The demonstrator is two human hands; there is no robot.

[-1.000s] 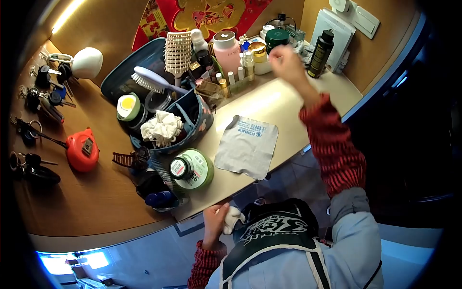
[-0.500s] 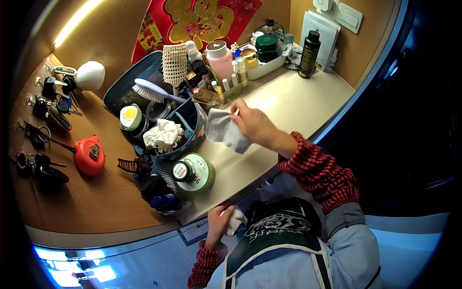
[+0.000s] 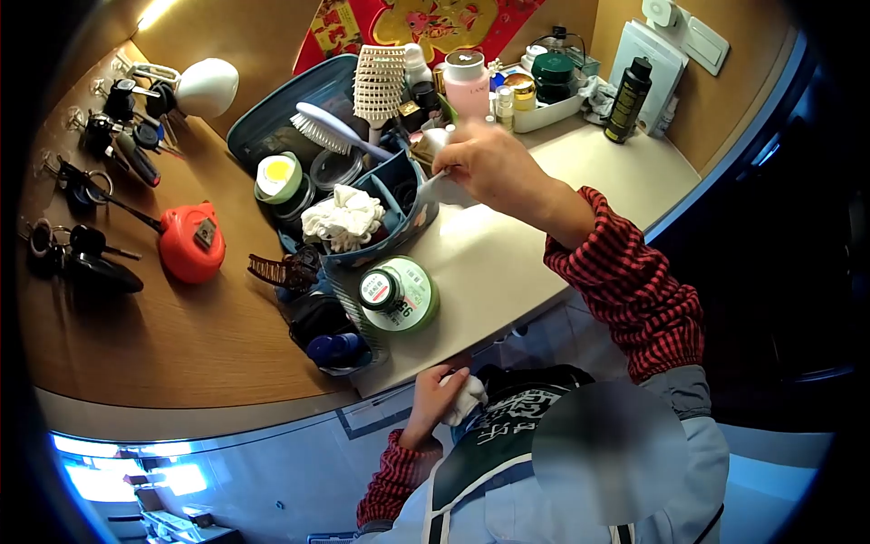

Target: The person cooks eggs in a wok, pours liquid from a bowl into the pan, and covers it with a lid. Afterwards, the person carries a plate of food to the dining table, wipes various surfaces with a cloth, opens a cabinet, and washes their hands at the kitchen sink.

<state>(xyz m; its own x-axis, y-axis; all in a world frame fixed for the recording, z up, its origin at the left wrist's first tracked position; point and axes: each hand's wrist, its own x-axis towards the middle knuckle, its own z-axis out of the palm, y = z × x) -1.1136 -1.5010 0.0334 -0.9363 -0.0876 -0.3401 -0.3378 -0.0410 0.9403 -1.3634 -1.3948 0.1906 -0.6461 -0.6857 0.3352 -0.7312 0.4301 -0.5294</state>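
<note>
A grey cloth (image 3: pixel 444 189) hangs pinched in the right hand (image 3: pixel 494 168), beside a crowded blue caddy (image 3: pixel 413 232). The hand partly blocks the pink bottle (image 3: pixel 467 89); a green tub (image 3: pixel 420 295) stands nearer the left hand (image 3: pixel 435 392), clutching a white cloth (image 3: pixel 468 401).

Right arm (image 3: pixel 625 290) out, left arm (image 3: pixel 397 476) low

Right hand (image 3: pixel 498 170) forward, back uppermost, thumb and forefinger pinched, wrist nearly in line with forearm; slight blur at the fingers. Left hand (image 3: pixel 439 397) well apart from it, fingers curled, thumb on top.
</note>
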